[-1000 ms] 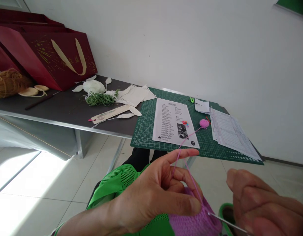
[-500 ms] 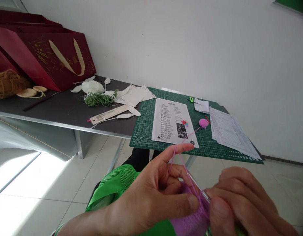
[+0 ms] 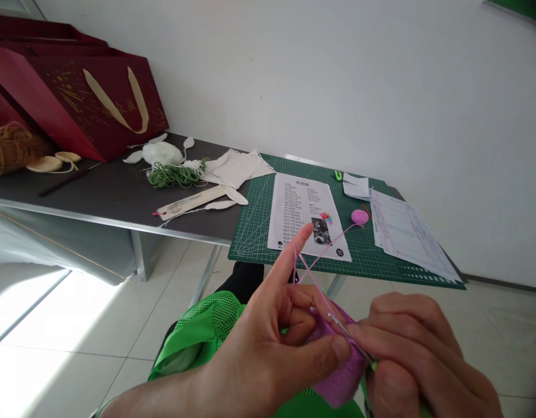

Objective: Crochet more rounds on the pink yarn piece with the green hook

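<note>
My left hand [image 3: 281, 331] is closed on a pink crocheted piece [image 3: 337, 380], thumb on its near side and the other fingers curled behind. Its index finger points up and away, with pink yarn [image 3: 310, 270] looped around it. From there the strand runs to the small pink yarn ball [image 3: 359, 217] on the mat. My right hand [image 3: 416, 354] pinches a crochet hook [image 3: 348, 334] with a silver shaft and a green handle mostly hidden by the fingers. The hook's tip lies at the top edge of the piece, close to the strand.
A green cutting mat [image 3: 250, 232] carries a printed pattern sheet [image 3: 289, 203], more papers [image 3: 407, 232] and a green clip [image 3: 337, 175]. On the dark table to the left are green yarn [image 3: 174, 176], white yarn [image 3: 161, 153], brown yarn [image 3: 15, 148] and red gift bags [image 3: 115, 116].
My left index finger has swung up and left, carrying the yarn loop. The hook has tilted and its tip shows more plainly. Both hands have shifted slightly left, and the crocheted piece has turned.
</note>
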Demonstrator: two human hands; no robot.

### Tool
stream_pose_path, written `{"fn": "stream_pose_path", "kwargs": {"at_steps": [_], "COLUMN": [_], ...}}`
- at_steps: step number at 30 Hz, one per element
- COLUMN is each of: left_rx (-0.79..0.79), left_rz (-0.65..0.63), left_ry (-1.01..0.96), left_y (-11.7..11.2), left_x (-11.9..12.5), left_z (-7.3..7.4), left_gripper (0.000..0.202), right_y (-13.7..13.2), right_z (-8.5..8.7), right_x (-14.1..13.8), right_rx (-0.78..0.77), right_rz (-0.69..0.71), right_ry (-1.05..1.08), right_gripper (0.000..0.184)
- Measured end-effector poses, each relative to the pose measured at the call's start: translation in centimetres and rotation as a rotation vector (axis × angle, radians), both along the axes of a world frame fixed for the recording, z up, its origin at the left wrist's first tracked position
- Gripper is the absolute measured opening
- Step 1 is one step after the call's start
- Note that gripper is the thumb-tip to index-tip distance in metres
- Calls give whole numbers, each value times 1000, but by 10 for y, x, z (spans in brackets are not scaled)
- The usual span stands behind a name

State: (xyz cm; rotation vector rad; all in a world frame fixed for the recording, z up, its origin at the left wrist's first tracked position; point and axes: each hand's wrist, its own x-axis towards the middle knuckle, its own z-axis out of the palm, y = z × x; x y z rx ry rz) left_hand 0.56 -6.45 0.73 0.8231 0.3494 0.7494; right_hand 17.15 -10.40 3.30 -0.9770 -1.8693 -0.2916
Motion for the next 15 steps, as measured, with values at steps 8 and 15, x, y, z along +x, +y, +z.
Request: {"fn": "stream_pose_path", "kwargs": {"at_steps": [8, 15], "left_rx": [-78, -233], "left_rz": [35, 78], "left_ry": [20, -45], "left_y": [5, 5], "left_x": [5, 10], "left_z": [-2, 10], "left_gripper": [71, 37], "right_y": [-3, -9], "right_z": [-13, -26], "right_x": [-10, -7], "right_rx": [52, 30], "right_rz": [-109, -174], "right_ry": [130, 119], "right_gripper": [34, 33]}}
